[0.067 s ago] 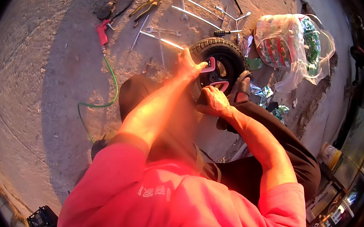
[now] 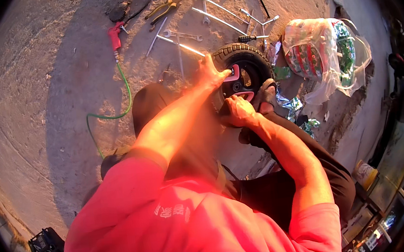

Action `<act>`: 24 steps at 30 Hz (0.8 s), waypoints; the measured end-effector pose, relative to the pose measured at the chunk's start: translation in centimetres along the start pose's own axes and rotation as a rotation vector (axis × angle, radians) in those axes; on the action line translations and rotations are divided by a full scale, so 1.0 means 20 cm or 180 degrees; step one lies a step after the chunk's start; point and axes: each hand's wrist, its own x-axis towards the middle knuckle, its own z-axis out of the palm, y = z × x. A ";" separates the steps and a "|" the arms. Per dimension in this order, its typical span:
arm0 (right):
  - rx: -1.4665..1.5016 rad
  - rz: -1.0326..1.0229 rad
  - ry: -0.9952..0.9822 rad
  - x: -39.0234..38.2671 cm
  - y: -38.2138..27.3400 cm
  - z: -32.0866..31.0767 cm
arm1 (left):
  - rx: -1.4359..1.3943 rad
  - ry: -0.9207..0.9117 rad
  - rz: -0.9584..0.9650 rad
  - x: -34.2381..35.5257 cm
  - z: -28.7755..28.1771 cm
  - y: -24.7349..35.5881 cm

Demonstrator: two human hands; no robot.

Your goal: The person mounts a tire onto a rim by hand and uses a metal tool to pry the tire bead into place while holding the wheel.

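A small wheel with a black knobbly tyre and a dark, pink-edged rim lies on the ground before me, between my legs. My left hand grips the tyre's left side, its thumb stretched over onto the rim and the other fingers partly hidden. At the near edge my right hand is closed around the tyre, with its fingertips by the lower pink part of the rim. My foot in a dark shoe rests against the wheel's right side.
Beyond the wheel lie pliers, spanners, metal rods, a three-armed wrench and a screwdriver. A red air gun with a green hose is at left. A clear plastic bag of packages sits at right.
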 end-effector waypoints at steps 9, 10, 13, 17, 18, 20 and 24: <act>-0.0097 0.0029 0.0135 0.59 -0.15 -0.82 | 0.0203 -0.0346 -0.0212 -0.04 -0.08 0.08; -0.0257 -0.0025 0.0240 0.68 -0.22 -0.79 | 0.0318 -0.0466 -0.0101 -0.01 -0.06 0.07; -0.0287 0.0092 0.0089 0.93 -0.40 -0.58 | 0.0421 -0.0595 0.0002 -0.05 -0.02 0.00; -0.0559 -0.0127 -0.0390 1.21 -0.51 -0.28 | 0.0453 -0.0541 -0.0036 -0.10 -0.03 -0.02; -0.0503 -0.0105 -0.0388 1.27 -0.51 -0.21 | 0.0454 -0.0518 -0.0042 -0.10 -0.03 -0.01; -0.0438 0.0020 -0.0393 1.36 -0.47 -0.09 | 0.0403 -0.0484 -0.0022 -0.10 -0.02 0.01; 0.0388 0.0427 -0.0579 1.28 -0.57 -0.23 | 0.0450 -0.0377 -0.0098 -0.08 -0.05 -0.02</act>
